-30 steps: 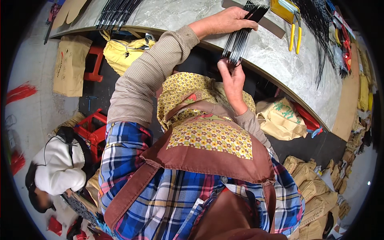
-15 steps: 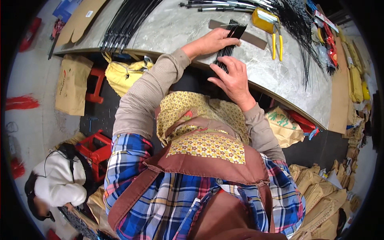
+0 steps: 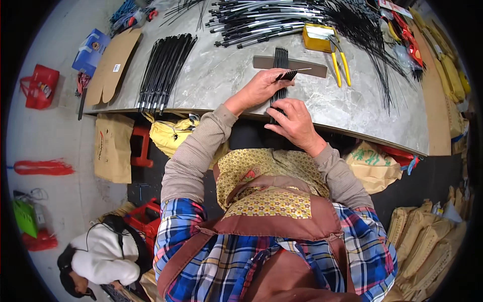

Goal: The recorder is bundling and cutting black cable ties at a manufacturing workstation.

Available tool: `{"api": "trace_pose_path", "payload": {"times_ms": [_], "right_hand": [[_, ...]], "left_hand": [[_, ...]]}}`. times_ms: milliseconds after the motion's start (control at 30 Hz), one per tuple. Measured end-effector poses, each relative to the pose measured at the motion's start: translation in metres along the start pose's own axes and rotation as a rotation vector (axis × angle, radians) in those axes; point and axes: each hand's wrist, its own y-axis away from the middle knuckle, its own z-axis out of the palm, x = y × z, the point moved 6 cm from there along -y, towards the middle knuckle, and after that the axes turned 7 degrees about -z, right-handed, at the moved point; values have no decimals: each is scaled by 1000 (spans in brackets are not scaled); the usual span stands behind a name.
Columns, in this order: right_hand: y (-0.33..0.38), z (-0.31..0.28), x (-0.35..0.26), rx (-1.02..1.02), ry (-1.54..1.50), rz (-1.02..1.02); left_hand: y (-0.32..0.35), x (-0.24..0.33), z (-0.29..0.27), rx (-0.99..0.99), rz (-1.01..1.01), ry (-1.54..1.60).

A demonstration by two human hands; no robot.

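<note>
A bundle of thin black cables [image 3: 279, 75] lies across a flat brown strip [image 3: 307, 67] on the grey marble table [image 3: 226, 80]. My left hand [image 3: 261, 88] presses on the bundle's near part and pinches one black cable end between its fingers. My right hand [image 3: 294, 121] rests on the bundle's lower end at the table's front edge, fingers curled over the cables.
A second black cable bundle [image 3: 166, 70] lies at the left, a loose heap of cables [image 3: 312, 20] at the back. Yellow-handled pliers [image 3: 338, 60] and a yellow box [image 3: 318, 36] sit right. Cardboard [image 3: 113, 65], sacks [image 3: 375, 161], a red stool [image 3: 142, 146] and a crouching person [image 3: 103, 256] are around.
The view has shifted so the table sits lower and closer. Both hands have stayed on the cable bundle; my right hand has slid up onto its lower end at the table edge.
</note>
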Motion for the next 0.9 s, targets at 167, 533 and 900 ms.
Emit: {"api": "trace_pose_path", "payload": {"times_ms": [167, 533, 900], "right_hand": [[-9, -10, 3, -21, -19, -12], [-49, -44, 114, -66, -20, 189], [-85, 1, 147, -274, 25, -31]], "left_hand": [[2, -7, 2, 40, 24, -8], [14, 9, 0, 37, 189, -138], [12, 16, -2, -5, 127, -121]]}}
